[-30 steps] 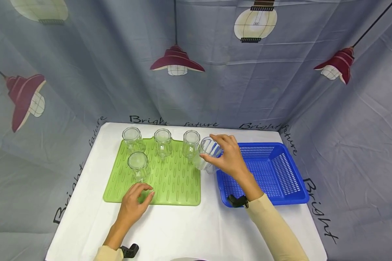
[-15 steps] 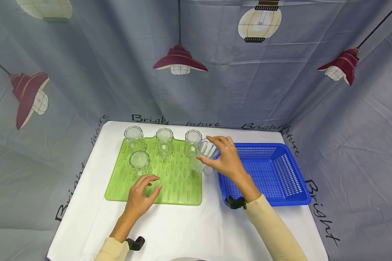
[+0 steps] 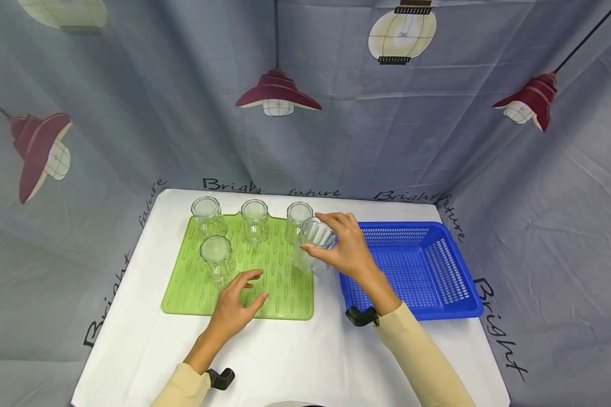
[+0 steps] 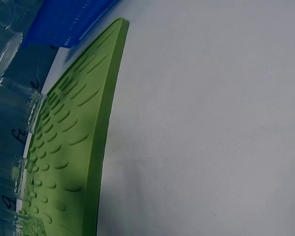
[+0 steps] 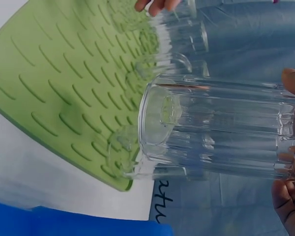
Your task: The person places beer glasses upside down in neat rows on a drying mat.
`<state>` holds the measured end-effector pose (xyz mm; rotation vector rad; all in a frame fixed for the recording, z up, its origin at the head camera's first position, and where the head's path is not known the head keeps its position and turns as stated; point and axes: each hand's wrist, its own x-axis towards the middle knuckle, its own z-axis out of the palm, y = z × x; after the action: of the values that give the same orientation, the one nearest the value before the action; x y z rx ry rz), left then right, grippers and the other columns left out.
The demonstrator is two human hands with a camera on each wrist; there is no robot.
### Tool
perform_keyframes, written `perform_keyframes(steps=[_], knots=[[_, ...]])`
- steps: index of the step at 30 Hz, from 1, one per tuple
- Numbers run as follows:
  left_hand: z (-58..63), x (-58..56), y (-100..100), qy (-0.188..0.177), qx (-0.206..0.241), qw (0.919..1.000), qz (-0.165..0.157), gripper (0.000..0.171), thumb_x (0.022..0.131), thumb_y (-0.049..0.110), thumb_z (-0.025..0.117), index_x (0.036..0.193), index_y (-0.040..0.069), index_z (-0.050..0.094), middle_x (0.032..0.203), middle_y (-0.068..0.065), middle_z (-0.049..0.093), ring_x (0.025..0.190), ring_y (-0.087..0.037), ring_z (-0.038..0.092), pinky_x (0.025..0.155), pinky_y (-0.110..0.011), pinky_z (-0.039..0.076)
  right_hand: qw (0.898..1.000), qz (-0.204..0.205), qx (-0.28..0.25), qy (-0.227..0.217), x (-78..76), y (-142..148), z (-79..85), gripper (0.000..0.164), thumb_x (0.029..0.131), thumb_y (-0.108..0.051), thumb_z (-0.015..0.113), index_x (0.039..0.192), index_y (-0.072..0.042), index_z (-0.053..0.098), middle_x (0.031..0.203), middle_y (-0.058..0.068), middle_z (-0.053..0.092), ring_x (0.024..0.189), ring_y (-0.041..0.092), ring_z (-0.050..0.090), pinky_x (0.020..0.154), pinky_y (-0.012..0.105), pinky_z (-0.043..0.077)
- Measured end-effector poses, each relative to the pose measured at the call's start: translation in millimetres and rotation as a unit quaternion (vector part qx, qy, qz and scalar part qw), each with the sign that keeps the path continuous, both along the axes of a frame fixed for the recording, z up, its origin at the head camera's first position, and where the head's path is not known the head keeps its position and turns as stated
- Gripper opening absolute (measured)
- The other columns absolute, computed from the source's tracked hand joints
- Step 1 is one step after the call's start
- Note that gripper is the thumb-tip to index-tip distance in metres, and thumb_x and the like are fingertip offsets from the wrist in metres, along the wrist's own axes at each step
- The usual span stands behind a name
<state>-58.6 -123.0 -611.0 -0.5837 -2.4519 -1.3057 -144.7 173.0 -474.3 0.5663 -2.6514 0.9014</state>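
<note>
My right hand (image 3: 345, 249) grips a clear glass mug (image 5: 216, 128) by its base, thumb on one side and fingers on the other. The mug is mouth down over the right edge of the green ribbed mat (image 3: 277, 294). Several similar glass mugs stand upside down on the mat: a back row with one mug (image 3: 209, 217) at the left, another (image 3: 255, 223) in the middle and a third (image 3: 296, 217) at the right, plus one mug (image 3: 218, 257) in front at left. My left hand (image 3: 236, 308) hovers over the mat's front part, fingers loosely bent, holding nothing.
A blue perforated plastic basket (image 3: 458, 271) stands right of the mat, close to my right forearm. A white cloth covers the table (image 3: 295, 356). Grey printed curtain (image 3: 336, 147) closes off the back and sides.
My right hand has moved left with the glass mug, from beside the basket to over the mat's right edge. My left hand has shifted right, away from the front mug.
</note>
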Motion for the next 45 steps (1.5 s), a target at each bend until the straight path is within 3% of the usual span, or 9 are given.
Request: perform_keyframes(steps=[10, 16, 22, 29, 33, 41, 45], knots=[[5.5, -6.5, 5.9, -0.038, -0.008, 0.9991, -0.017, 0.068, 0.092, 0.017, 0.087, 0.153, 0.019, 0.056, 0.143, -0.009, 0.068, 0.116, -0.033, 0.073, 0.094, -0.044, 0.066, 1.000, 0.008, -0.004, 0.010, 0.5, -6.5, 3.5, 0.078, 0.078, -0.048, 0.095, 0.141, -0.011, 0.070, 0.129, 0.013, 0.074, 0.118, 0.033, 0.062, 0.097, 0.053, 0.058], [10.0, -14.2, 16.0, -0.037, -0.006, 0.9985, -0.040, 0.070, 0.093, 0.018, 0.086, 0.154, 0.014, 0.053, 0.148, -0.012, 0.064, 0.112, -0.036, 0.074, 0.093, -0.052, 0.066, 1.000, 0.010, -0.006, 0.015, 2.0, -10.7, 3.4, 0.077, 0.077, -0.049, 0.095, 0.140, -0.012, 0.071, 0.128, 0.012, 0.074, 0.117, 0.032, 0.062, 0.096, 0.051, 0.059], [11.0, -21.6, 23.3, -0.021, -0.005, 0.9987, -0.047, 0.075, 0.092, 0.016, 0.087, 0.157, 0.012, 0.050, 0.155, -0.010, 0.058, 0.125, -0.034, 0.069, 0.095, -0.049, 0.066, 0.999, 0.016, -0.011, 0.030, 1.5, -15.0, 3.1, 0.076, 0.075, -0.048, 0.096, 0.137, -0.010, 0.073, 0.125, 0.013, 0.075, 0.114, 0.033, 0.063, 0.095, 0.051, 0.059], [15.2, -28.8, 31.8, -0.035, 0.006, 0.9981, -0.051, 0.079, 0.094, 0.020, 0.085, 0.162, 0.017, 0.044, 0.159, -0.009, 0.054, 0.137, -0.030, 0.061, 0.102, -0.047, 0.063, 0.999, 0.013, -0.009, 0.029, 3.8, -18.3, 2.2, 0.077, 0.074, -0.047, 0.097, 0.137, -0.010, 0.073, 0.123, 0.011, 0.075, 0.108, 0.031, 0.062, 0.089, 0.046, 0.056], [18.0, -34.1, 38.7, -0.030, 0.006, 0.9983, -0.050, 0.080, 0.093, 0.019, 0.086, 0.162, 0.013, 0.044, 0.160, -0.009, 0.054, 0.143, -0.032, 0.058, 0.106, -0.049, 0.062, 0.999, 0.008, -0.009, 0.031, 6.4, -21.8, 3.0, 0.077, 0.074, -0.048, 0.097, 0.137, -0.011, 0.072, 0.123, 0.010, 0.074, 0.105, 0.029, 0.061, 0.085, 0.043, 0.054], [22.3, -46.2, 47.9, -0.032, 0.006, 0.9981, -0.051, 0.089, 0.088, 0.016, 0.090, 0.163, 0.015, 0.041, 0.160, -0.012, 0.053, 0.144, -0.034, 0.057, 0.110, -0.054, 0.060, 0.999, -0.004, -0.008, 0.040, 9.4, -25.7, 1.3, 0.077, 0.075, -0.050, 0.096, 0.137, -0.012, 0.071, 0.124, 0.010, 0.075, 0.107, 0.029, 0.062, 0.089, 0.045, 0.056], [22.4, -51.4, 50.0, -0.035, 0.012, 0.9979, -0.054, 0.089, 0.088, 0.016, 0.091, 0.162, 0.016, 0.041, 0.157, -0.011, 0.055, 0.144, -0.031, 0.058, 0.111, -0.049, 0.060, 0.998, 0.000, -0.002, 0.055, 10.8, -27.2, 1.5, 0.077, 0.075, -0.050, 0.096, 0.136, -0.011, 0.072, 0.122, 0.010, 0.075, 0.107, 0.030, 0.063, 0.088, 0.045, 0.057]])
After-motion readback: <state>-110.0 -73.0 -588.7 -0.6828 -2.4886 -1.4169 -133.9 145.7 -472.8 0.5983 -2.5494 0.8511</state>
